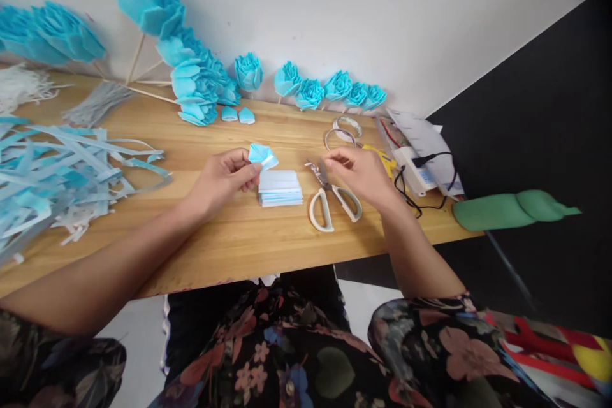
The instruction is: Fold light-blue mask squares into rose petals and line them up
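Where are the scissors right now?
In the head view, the scissors lie open on the wooden table, just right of the pale stack and close to the right hand.

L hand (222, 173) holds blue piece (259, 153) nr stack (280, 190). R hand (358, 172) nr scissors (327, 187). Blue flowers (195, 86) along wall (306, 6), w/ bottle (502, 211) far R.

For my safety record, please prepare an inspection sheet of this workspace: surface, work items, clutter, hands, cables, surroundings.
Surface: wooden table.
Work items: blue folded piece; stack of pale sheets; scissors, handles apart.
Clutter: heaped strips at left; green bottle at right.
Hands: left hand pinches the blue folded piece; right hand is by the scissors' blades, grip unclear.
Cables: black cable beside white power block.
Surroundings: blue flowers along pale wall.
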`<state>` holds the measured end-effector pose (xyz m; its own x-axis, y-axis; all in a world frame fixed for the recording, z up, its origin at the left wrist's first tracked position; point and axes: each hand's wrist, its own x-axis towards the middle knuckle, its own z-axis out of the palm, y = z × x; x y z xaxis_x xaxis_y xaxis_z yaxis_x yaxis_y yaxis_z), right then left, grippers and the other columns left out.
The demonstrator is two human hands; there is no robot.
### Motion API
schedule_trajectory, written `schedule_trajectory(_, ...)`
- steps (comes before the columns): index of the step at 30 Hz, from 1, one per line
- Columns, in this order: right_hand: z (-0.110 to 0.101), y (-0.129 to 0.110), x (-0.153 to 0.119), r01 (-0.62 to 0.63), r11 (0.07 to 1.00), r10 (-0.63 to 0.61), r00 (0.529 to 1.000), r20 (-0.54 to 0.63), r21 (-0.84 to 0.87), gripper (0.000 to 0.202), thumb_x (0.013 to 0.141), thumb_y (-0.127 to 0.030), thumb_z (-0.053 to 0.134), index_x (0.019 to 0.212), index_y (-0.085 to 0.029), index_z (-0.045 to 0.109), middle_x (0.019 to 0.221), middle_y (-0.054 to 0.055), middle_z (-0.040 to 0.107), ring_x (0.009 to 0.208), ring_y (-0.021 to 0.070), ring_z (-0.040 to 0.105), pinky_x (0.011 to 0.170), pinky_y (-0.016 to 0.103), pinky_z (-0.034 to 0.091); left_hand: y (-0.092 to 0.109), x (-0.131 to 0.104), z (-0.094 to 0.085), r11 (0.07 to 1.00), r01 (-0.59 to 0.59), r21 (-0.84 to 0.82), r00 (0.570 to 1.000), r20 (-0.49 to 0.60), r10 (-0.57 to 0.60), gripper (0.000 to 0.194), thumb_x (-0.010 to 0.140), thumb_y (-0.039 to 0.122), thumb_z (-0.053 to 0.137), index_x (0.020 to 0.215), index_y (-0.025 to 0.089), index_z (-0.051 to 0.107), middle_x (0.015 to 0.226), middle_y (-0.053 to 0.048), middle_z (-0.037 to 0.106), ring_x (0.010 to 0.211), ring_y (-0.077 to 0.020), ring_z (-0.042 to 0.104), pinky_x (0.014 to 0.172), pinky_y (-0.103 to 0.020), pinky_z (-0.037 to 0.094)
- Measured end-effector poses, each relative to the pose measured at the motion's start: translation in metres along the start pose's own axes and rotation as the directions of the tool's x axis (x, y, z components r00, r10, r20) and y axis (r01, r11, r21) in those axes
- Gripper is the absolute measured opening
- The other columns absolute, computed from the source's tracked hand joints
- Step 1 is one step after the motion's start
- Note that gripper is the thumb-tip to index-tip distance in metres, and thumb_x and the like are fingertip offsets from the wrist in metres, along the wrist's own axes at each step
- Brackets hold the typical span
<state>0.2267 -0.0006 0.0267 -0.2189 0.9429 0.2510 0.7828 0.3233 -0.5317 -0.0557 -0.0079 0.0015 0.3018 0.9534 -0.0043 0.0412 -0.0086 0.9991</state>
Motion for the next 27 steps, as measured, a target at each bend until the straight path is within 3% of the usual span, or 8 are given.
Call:
schedule_trajectory(5, 0.013, 0.007, -0.025, 0.025, 0.981, -0.013, 0.998, 0.061, -0.191, 0.007, 0.086, -0.024, 0.065, 0.084, -0.02, 0.071, 0.083, 0.002, 0.073, 0.073, 0.0159, 0.064, 0.068, 0.029, 0.046, 0.001, -0.001, 0.001, 1.0, 0.015, 0.026, 1.0, -0.014, -0.015, 0.023, 0.082, 0.035, 0.067, 0.072, 0.016, 0.058, 0.064, 0.0, 0.062, 0.057, -0.0094, 0.052, 0.058, -0.022, 0.044)
schedule_trajectory(8, 0.025, 0.007, -0.027, 0.046, 0.965, -0.046, 0.999, 0.009, -0.259, 0.007, 0.088, -0.025, 0.063, 0.087, -0.021, 0.07, 0.09, 0.004, 0.072, 0.087, 0.0197, 0.065, 0.076, 0.031, 0.046, 0.003, -0.002, 0.002, 0.999, 0.023, 0.048, 0.999, -0.026, -0.022, 0.022, 0.082, 0.034, 0.066, 0.073, 0.016, 0.058, 0.064, 0.0, 0.062, 0.057, -0.0099, 0.051, 0.059, -0.023, 0.044)
schedule_trajectory(11, 0.032, 0.008, -0.027, 0.045, 0.961, -0.061, 0.997, -0.049, -0.272, 0.011, 0.09, -0.024, 0.059, 0.085, -0.022, 0.068, 0.087, 0.004, 0.071, 0.086, 0.02, 0.064, 0.075, 0.031, 0.045, 0.004, -0.002, 0.002, 0.998, 0.025, 0.06, 0.999, -0.03, -0.023, 0.022, 0.082, 0.035, 0.066, 0.073, 0.016, 0.059, 0.064, 0.0, 0.062, 0.057, -0.0103, 0.051, 0.059, -0.024, 0.044)
schedule_trajectory(17, 0.04, 0.021, -0.027, -0.076, 0.996, 0.072, 0.992, -0.099, -0.04, 0.011, 0.089, -0.025, 0.058, 0.084, -0.021, 0.067, 0.08, 0.002, 0.071, 0.07, 0.0161, 0.063, 0.067, 0.029, 0.045, 0.0, 0.0, 0.001, 0.999, 0.02, 0.049, 0.999, -0.034, -0.019, 0.023, 0.082, 0.035, 0.066, 0.072, 0.016, 0.058, 0.064, 0.0, 0.062, 0.057, -0.0101, 0.052, 0.059, -0.024, 0.044)
schedule_trajectory(22, 0.042, 0.025, -0.027, -0.167, 0.95, 0.214, 0.964, -0.16, 0.265, 0.014, 0.092, -0.032, 0.054, 0.089, -0.021, 0.062, 0.077, 0.0, 0.071, 0.065, 0.0144, 0.065, 0.064, 0.028, 0.049, -0.001, 0.0, 0.001, 0.999, 0.013, 0.04, 1.0, -0.025, -0.012, 0.026, 0.082, 0.037, 0.066, 0.07, 0.015, 0.059, 0.064, 0.0, 0.062, 0.058, -0.0098, 0.051, 0.06, -0.024, 0.044)
schedule_trajectory(25, 0.035, 0.012, -0.027, -0.082, 0.955, 0.156, 0.957, -0.246, 0.287, 0.016, 0.094, -0.035, 0.055, 0.09, -0.021, 0.062, 0.078, 0.0, 0.072, 0.067, 0.0139, 0.065, 0.064, 0.028, 0.049, -0.001, 0.001, 0.001, 1.0, 0.012, 0.027, 1.0, -0.01, -0.011, 0.028, 0.082, 0.038, 0.065, 0.067, 0.015, 0.06, 0.063, 0.0, 0.061, 0.057, -0.0097, 0.051, 0.059, -0.023, 0.043)
schedule_trajectory(27, 0.029, -0.005, -0.023, 0.054, 0.982, 0.001, 0.956, -0.293, 0.18, 0.015, 0.095, -0.033, 0.055, 0.089, -0.022, 0.064, 0.079, 0.001, 0.072, 0.07, 0.0142, 0.065, 0.066, 0.029, 0.049, -0.002, 0.001, 0.0, 1.0, 0.02, 0.02, 1.0, 0.0, -0.02, 0.029, 0.082, 0.038, 0.064, 0.066, 0.015, 0.06, 0.063, 0.0, 0.061, 0.057, -0.0094, 0.051, 0.059, -0.023, 0.043)
